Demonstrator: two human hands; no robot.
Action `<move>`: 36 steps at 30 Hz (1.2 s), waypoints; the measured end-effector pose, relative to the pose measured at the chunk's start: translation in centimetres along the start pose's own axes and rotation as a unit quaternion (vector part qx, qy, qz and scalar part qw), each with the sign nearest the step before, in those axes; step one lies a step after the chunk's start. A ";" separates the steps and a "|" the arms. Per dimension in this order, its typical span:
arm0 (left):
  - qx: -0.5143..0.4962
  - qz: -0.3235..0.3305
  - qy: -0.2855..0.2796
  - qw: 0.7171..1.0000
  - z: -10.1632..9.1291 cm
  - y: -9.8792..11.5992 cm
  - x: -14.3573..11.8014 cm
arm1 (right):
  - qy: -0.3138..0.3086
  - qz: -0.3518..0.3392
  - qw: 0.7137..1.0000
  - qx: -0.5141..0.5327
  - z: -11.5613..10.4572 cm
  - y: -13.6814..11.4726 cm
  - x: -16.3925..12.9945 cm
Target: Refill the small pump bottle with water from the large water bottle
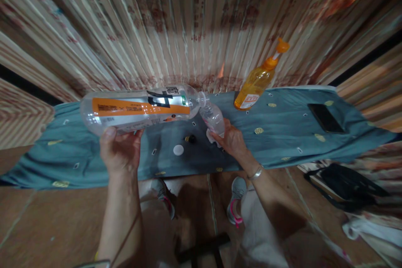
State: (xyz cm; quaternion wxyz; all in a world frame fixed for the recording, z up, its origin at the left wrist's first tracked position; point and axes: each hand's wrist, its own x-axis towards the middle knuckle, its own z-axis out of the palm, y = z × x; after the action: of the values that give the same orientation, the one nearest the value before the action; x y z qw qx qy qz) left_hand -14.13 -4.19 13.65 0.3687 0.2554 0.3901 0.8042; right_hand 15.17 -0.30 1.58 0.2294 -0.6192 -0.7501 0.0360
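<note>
Holding the large bottle near-horizontal: left hand, fingers gripping its near side. Right hand: fingers closed round the small bottle, necks meeting.

One large bottle, one small bottle and one pump bottle seen right of the large bottle, three counted in all, one left hand, one right hand, one white disc and one black round piece seen on the large bottle's near side, one phone, one bag, two shoes
</note>
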 end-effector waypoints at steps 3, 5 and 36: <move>-0.003 0.003 -0.002 1.000 0.0 -0.1 0.0 | 0.012 -0.008 1.000 0.002 0.1 0.1 0.0; -0.004 0.001 0.000 1.000 0.0 -0.1 0.0 | 0.016 -0.011 1.000 0.006 0.2 0.2 0.0; 0.001 0.011 -0.024 1.000 0.2 0.1 -0.3 | 0.019 -0.016 0.999 0.024 0.2 0.4 0.0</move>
State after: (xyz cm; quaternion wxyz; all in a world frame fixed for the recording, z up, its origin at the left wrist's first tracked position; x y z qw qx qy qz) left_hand -13.90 -4.35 13.76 0.3685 0.2791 0.3796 0.8013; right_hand 15.50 -0.21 1.28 0.2592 -0.6016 -0.7546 0.0387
